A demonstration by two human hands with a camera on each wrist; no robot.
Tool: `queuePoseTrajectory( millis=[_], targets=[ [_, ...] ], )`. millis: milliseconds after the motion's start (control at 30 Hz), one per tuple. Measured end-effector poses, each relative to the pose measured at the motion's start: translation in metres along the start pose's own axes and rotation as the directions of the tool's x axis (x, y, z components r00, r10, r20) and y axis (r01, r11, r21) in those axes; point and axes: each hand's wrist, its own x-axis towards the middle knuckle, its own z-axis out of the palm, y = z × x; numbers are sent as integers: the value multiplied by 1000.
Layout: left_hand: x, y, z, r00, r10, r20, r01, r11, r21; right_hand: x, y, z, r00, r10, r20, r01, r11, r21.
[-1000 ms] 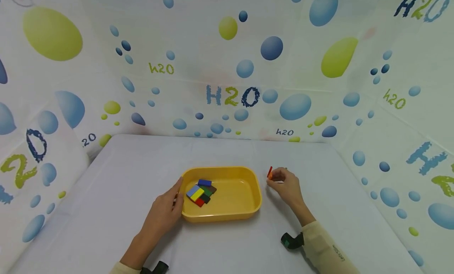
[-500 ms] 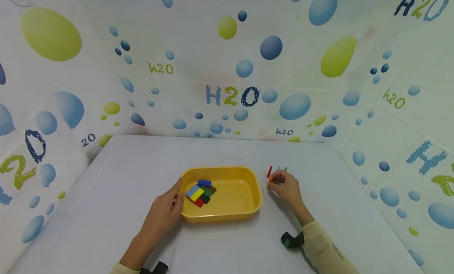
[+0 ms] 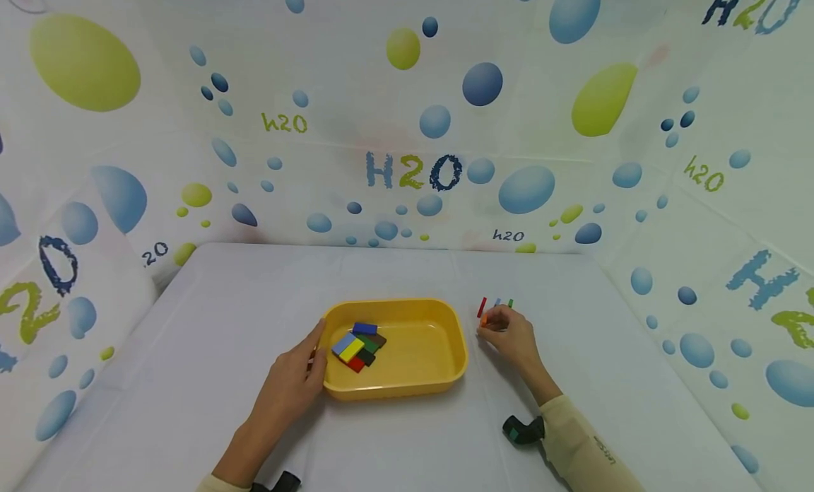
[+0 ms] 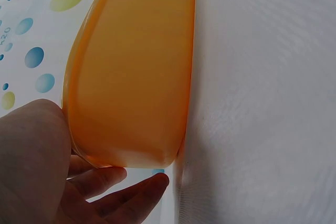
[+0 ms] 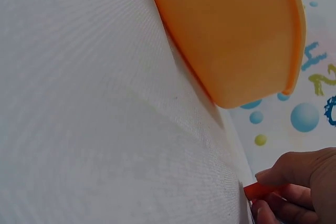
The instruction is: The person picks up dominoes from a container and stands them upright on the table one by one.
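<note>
Close spacing, risk of knocking

The left hand (image 3: 292,375) rests, fingers loose, against a rectangular yellow plastic tray (image 3: 420,354). The right hand (image 3: 514,336) pinches a small orange block (image 3: 484,321); pushing forward, it might knock the thin red piece (image 3: 481,307), light-blue piece (image 3: 497,302) and green piece (image 3: 511,303) just beyond.

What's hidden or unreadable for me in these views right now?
Orange block: partly hidden by the right hand, head and right wrist views.
Light-blue piece and green piece: near ends behind that hand, head view.
Brown block: partly covered by other blocks, head view.
Inside of the tray: hidden by its walls, both wrist views.
</note>
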Motion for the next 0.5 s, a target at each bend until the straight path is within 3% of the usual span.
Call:
queuePoseTrajectory(
  millis=[333,500],
  targets=[
    [0,0,0,1000,10,-7,-10,1000,-6,0,-2,-2,998,52,34,-52,999,-13],
    [-1,0,0,1000,8,-6,-8,1000,-6,-1,-3,-3,999,38,34,-38,999,0]
  ],
)
